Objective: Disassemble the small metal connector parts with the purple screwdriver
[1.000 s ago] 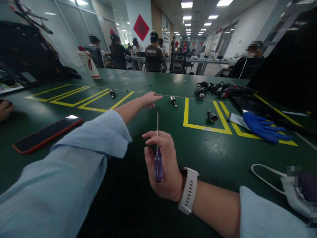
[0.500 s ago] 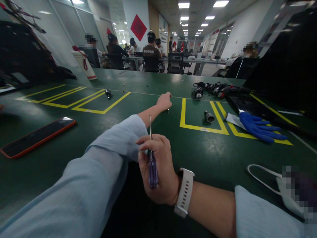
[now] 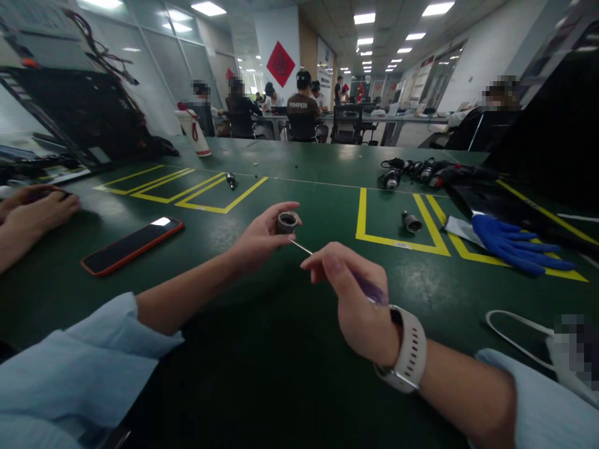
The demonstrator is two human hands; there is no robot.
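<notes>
Between the thumb and fingers of my left hand [image 3: 262, 236] is a small dark metal cylinder [image 3: 286, 222], its round hollow end facing me. My right hand [image 3: 353, 284] is closed around the purple handle of a screwdriver [image 3: 369, 289]. The thin shaft points up and left, and its tip is at the lower edge of the cylinder; whether it touches cannot be made out. Both hands are above the green table [image 3: 262, 349]. Right of them, a metal socket-like part [image 3: 412, 222] lies inside a yellow-taped outline.
A phone in a red case [image 3: 133, 245] lies left, near another person's hands [image 3: 40, 212]. Blue gloves [image 3: 515, 243], black cabled tools [image 3: 397, 174] and a white-strapped item [image 3: 519, 330] lie right. A small metal part [image 3: 231, 181] and a white cup [image 3: 194, 132] stand farther back.
My left hand has drawn back from the far table and now shows the metal cylinder. My right hand has shifted right and tilted the screwdriver from upright toward the cylinder.
</notes>
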